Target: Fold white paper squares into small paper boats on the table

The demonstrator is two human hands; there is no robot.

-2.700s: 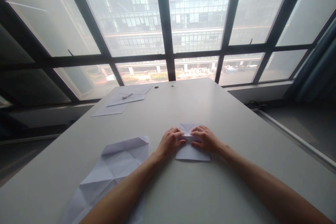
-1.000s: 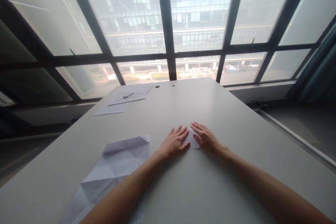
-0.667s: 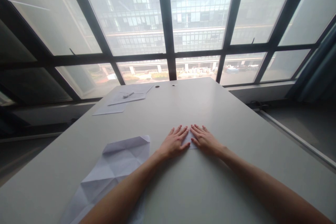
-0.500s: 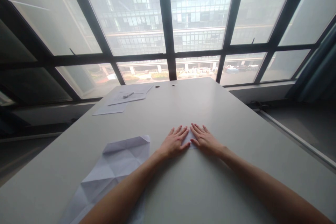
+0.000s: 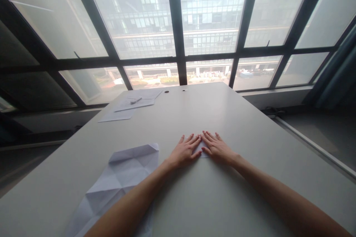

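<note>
My left hand (image 5: 185,149) lies flat with its fingers spread, pressing on the left part of a small white piece of paper (image 5: 202,150). On the right part of that paper rests my right hand (image 5: 216,147), also flat with fingers apart. The index fingertips and thumbs of both hands nearly meet over the paper. Most of the paper is hidden beneath the hands; only its middle and a bit of its lower edge show. A larger creased sheet of paper (image 5: 122,177) lies to the left, partly behind my left forearm.
The white table (image 5: 194,114) reaches to a large window (image 5: 211,14). At its far left lie several white sheets (image 5: 119,114) with a small whitish object (image 5: 136,100) on top. Cable holes (image 5: 166,92) sit at the far edge. A blue curtain (image 5: 330,70) hangs at right.
My left index finger has shifted very slightly to the right over the small paper. Otherwise the hands and the papers stay where they were.
</note>
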